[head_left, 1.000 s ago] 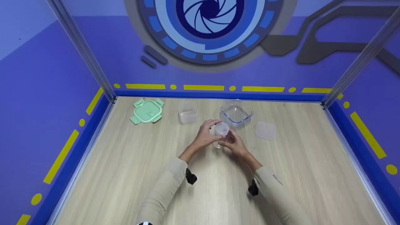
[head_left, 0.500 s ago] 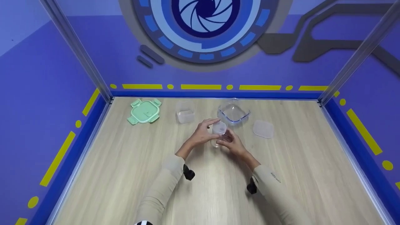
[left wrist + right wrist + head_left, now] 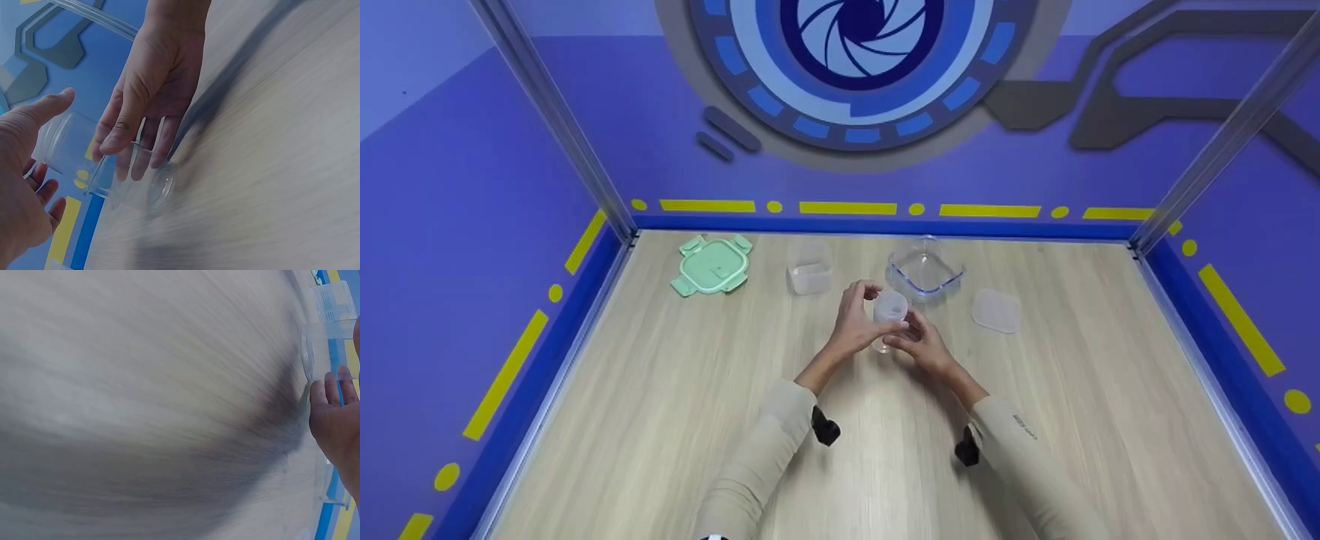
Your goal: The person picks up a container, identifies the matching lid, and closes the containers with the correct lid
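Before me, both hands are around a clear cylindrical jar [image 3: 74, 143] with a frosted round lid [image 3: 891, 305]. My left hand [image 3: 855, 324] is at the lid, its thumb across the near side and its curled fingers by the far left side. A narrow gap shows between palm and lid. Lower down, my right hand [image 3: 924, 349] grips the jar's body; in the left wrist view its thumb and fingers lie on opposite sides of the clear wall. The jar's base sits low by the tabletop; whether it touches, I cannot tell.
Along the back lie a green clip lid [image 3: 712, 265], a frosted square box [image 3: 810, 279] and a clear square glass container [image 3: 926, 289]. A frosted flat lid [image 3: 997, 311] lies to the right on the wooden table [image 3: 1080, 375]. Walls border the table.
My left hand has turned slightly about the lid, its fingers drawing back and its thumb reaching further right. The right hand keeps its hold on the jar. The head view shifts a little.
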The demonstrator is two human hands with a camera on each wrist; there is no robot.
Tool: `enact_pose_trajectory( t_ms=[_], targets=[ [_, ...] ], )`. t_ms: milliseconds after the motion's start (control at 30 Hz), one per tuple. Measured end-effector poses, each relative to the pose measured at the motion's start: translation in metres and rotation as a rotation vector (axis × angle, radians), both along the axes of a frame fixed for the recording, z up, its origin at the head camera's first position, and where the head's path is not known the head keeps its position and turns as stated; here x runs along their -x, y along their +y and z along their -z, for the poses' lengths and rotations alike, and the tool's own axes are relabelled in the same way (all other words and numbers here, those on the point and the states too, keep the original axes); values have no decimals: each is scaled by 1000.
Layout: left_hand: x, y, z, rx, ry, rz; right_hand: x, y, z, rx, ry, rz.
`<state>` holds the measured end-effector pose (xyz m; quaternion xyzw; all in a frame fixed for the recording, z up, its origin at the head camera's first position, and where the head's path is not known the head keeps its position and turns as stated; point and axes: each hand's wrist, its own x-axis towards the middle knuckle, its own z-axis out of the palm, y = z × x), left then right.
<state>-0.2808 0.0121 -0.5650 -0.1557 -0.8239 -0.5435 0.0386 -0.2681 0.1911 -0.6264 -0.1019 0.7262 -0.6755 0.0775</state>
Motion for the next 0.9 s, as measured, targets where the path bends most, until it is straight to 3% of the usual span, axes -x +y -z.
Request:
enact_pose_trajectory(
  t_ms=[133, 467, 900],
  targets=[
    [0, 2, 2, 5, -14, -11, 1, 0, 1, -1, 7, -3],
    [4, -4, 1, -12, 12, 34, 1, 0, -1, -4, 7, 6],
    [8, -13, -1, 4, 7, 151, 1, -1, 0, 3, 23, 4]
  ],
)
